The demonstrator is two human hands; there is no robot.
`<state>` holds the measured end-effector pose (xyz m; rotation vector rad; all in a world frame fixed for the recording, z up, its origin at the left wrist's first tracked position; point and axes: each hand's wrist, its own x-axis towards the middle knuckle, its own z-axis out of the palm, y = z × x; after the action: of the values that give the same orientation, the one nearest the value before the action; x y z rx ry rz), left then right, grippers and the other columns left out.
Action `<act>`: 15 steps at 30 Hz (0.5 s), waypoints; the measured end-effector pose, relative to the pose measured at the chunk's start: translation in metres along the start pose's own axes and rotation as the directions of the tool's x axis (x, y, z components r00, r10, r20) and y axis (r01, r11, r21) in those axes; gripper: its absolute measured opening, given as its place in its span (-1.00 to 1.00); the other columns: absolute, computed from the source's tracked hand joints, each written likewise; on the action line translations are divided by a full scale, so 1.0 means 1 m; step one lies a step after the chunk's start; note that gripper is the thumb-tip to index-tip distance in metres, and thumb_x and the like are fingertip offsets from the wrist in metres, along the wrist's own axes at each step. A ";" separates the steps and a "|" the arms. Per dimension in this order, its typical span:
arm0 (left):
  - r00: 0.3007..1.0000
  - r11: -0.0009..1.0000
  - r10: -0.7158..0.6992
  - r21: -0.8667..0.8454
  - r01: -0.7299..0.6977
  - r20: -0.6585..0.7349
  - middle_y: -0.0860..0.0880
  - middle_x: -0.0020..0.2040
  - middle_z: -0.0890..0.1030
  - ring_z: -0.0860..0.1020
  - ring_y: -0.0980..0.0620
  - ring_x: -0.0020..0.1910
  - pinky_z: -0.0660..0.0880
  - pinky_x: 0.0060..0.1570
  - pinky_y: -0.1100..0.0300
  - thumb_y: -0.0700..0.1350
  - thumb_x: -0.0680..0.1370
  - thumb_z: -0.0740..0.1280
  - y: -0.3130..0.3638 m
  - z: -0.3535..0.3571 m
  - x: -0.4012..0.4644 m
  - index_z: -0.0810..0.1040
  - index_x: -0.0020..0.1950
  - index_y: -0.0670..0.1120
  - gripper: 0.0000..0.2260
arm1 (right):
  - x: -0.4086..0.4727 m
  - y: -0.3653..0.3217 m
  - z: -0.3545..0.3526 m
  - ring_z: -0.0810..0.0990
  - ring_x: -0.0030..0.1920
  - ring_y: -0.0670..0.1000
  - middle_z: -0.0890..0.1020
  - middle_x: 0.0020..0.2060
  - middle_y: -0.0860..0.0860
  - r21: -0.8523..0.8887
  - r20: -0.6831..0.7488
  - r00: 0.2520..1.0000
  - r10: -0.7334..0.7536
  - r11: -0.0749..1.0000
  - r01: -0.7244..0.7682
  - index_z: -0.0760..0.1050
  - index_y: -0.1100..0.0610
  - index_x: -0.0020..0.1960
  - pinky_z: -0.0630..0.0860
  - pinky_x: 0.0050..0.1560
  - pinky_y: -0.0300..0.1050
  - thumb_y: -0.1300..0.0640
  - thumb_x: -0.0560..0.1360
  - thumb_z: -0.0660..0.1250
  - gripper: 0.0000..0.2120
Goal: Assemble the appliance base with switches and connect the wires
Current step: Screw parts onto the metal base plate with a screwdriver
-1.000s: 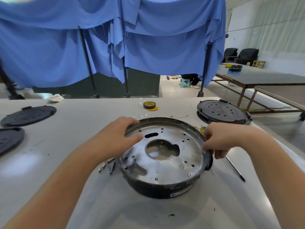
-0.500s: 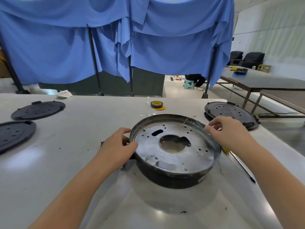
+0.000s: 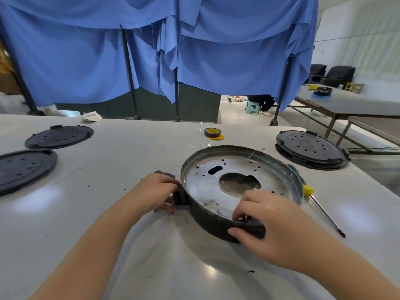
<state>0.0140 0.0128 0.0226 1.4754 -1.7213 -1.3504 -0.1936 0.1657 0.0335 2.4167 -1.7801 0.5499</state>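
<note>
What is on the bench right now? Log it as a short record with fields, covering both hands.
workpiece: round appliance base, metal plate with a centre hole facing up, on the white table
left hand: grips a small black part at the base's left edge
right hand: pinches the base's near rim, fingers inside, thumb on the outer wall
screwdriver: yellow handle, lying right of the base
tape roll: beyond the base
black round covers: two at far left, one at far right

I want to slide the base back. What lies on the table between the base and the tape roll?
In the head view, only a scrap of clear film lies between the base and the tape roll.
</note>
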 end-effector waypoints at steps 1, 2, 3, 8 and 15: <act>1.000 1.000 -0.003 -0.006 0.003 0.011 -0.19 -0.20 0.61 0.56 -0.07 -0.40 0.58 -0.44 0.12 -0.34 0.56 0.22 -0.001 0.002 0.000 0.63 -0.20 -0.10 -0.73 | -0.001 -0.001 0.002 0.43 -0.18 -0.15 0.48 -0.22 -0.20 -0.003 -0.016 1.000 -0.017 1.000 0.017 0.53 -0.07 -0.11 0.46 -0.16 -0.18 -0.29 0.44 0.13 -0.65; 1.000 1.000 -0.005 -0.019 0.006 0.015 -0.19 -0.18 0.61 0.58 -0.07 -0.39 0.58 -0.44 0.15 -0.34 0.57 0.23 -0.002 0.004 0.001 0.62 -0.19 -0.09 -0.74 | -0.002 -0.001 0.003 0.44 -0.19 -0.14 0.48 -0.23 -0.20 -0.003 -0.037 0.999 -0.027 1.000 0.026 0.54 -0.06 -0.13 0.47 -0.19 -0.18 -0.25 0.46 0.15 -0.67; 1.000 0.999 -0.008 -0.035 0.009 0.015 -0.19 -0.16 0.61 0.60 -0.07 -0.39 0.60 -0.42 0.15 -0.33 0.58 0.24 -0.002 0.005 0.001 0.60 -0.17 -0.08 -0.76 | -0.002 -0.002 0.005 0.44 -0.21 -0.13 0.49 -0.24 -0.19 -0.002 -0.064 0.997 -0.030 1.000 0.030 0.55 -0.04 -0.14 0.47 -0.22 -0.17 -0.23 0.46 0.17 -0.69; 1.000 0.996 -0.012 -0.090 0.013 0.014 -0.24 -0.04 0.62 0.66 -0.15 -0.25 0.65 -0.27 0.10 -0.29 0.61 0.24 -0.002 0.007 -0.001 0.58 0.04 -0.18 -0.86 | -0.004 -0.006 0.013 0.48 -0.26 -0.09 0.53 -0.26 -0.16 -0.037 -0.191 0.980 -0.052 0.998 0.046 0.58 0.00 -0.20 0.47 -0.35 -0.14 -0.10 0.48 0.25 -0.77; 0.999 0.995 -0.028 -0.092 0.030 0.019 -0.26 0.02 0.60 0.66 -0.15 -0.26 0.64 -0.33 0.16 -0.30 0.62 0.23 0.004 0.006 -0.008 0.54 0.14 -0.22 -0.85 | -0.006 -0.005 0.018 0.47 -0.28 -0.10 0.54 -0.26 -0.16 -0.033 -0.240 0.969 -0.067 0.998 0.061 0.60 0.01 -0.20 0.46 -0.38 -0.16 -0.05 0.49 0.29 -0.80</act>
<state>0.0096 0.0216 0.0255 1.4466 -1.6312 -1.4424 -0.1860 0.1676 0.0159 2.2683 -1.5954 0.7711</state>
